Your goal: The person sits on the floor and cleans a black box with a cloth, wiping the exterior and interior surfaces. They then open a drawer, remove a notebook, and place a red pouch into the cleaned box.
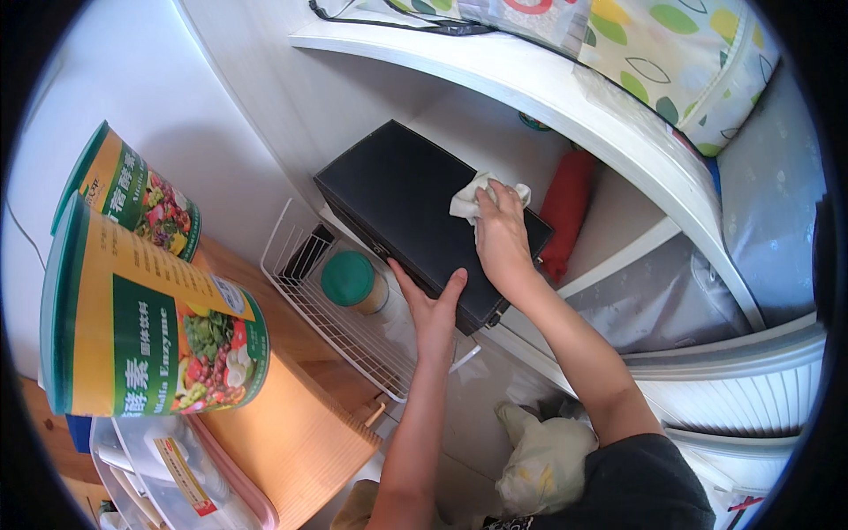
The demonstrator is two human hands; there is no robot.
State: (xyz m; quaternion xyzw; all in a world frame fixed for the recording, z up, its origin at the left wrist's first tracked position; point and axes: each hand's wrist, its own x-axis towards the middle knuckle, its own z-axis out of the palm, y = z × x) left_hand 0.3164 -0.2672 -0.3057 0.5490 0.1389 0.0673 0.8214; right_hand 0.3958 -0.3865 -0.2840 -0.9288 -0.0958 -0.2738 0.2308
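Observation:
A black box (404, 179) with a smooth lid and small metal clasps juts from a shelf of the white cabinet, tilted in my view. My right hand (505, 242) presses a crumpled white cloth (469, 199) onto the lid, near its far right part. With thumb and fingers spread, my left hand (430, 311) grips the box's near edge, the thumb on top and the other fingers at the front side, partly hidden. Just left of that hand, a jar with a green lid (348, 278) stands in a white wire basket (331, 338).
A red cylindrical bundle (568, 205) lies behind the box. Above, a leaf-patterned storage bag (656, 59) rests on the cabinet shelf (503, 83). Two large green-and-yellow canisters (152, 331) stand at left on a wooden surface (298, 430), beside a clear plastic container (179, 477). A pale plastic bag (550, 457) sits below.

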